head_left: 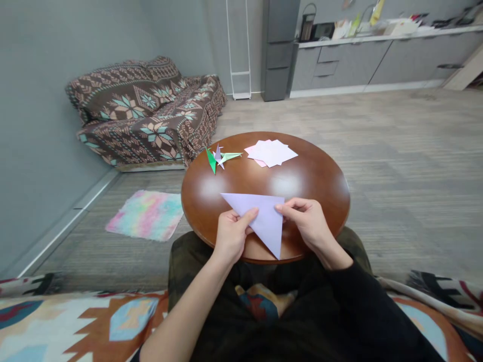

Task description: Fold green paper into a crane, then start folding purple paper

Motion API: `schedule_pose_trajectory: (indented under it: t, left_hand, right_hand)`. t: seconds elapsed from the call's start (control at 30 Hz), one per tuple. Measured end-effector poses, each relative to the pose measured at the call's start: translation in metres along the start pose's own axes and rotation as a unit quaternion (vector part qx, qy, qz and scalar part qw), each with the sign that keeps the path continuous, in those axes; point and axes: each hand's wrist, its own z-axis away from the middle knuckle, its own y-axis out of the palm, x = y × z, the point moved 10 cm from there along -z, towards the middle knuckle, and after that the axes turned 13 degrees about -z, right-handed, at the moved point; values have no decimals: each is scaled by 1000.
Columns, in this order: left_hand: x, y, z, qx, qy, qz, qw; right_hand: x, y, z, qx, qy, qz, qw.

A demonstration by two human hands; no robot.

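Over a wooden table [317, 196], lilac paper triangle [266, 218], between both hands [231, 236]

The person's left-hand grip [231, 236] and right-hand grip [305, 222] pinch the two sides of a lilac paper triangle [267, 221], its point aimed down toward their lap and just over the edge of a round wooden worktop [302, 186]. Farther across the worktop lie a pile of pale paper squares [271, 152], with a pink sheet [253, 160] showing underneath, and a folded paper bird [221, 158] in green and lilac. Beyond the worktop, a patterned sofa [145, 113] stands against the wall, and a fluffy pastel mat [145, 215] lies on the floor [396, 151].
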Motion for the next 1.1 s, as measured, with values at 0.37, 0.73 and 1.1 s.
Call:
schedule_pose_trajectory:
  t: [0.37, 0.73, 1.1]
  left_hand:
    - [-7, 0, 5, -31, 23, -1, 999]
    - [-2, 16, 19, -24, 11, 12, 1000]
    - [-6, 10, 14, -49, 29, 6, 998]
  right_hand:
    - [2, 2, 6, -9, -16, -42, 999]
    - [19, 3, 12, -16, -72, -27, 997]
    - [-3, 10, 16, -4, -3, -75, 997]
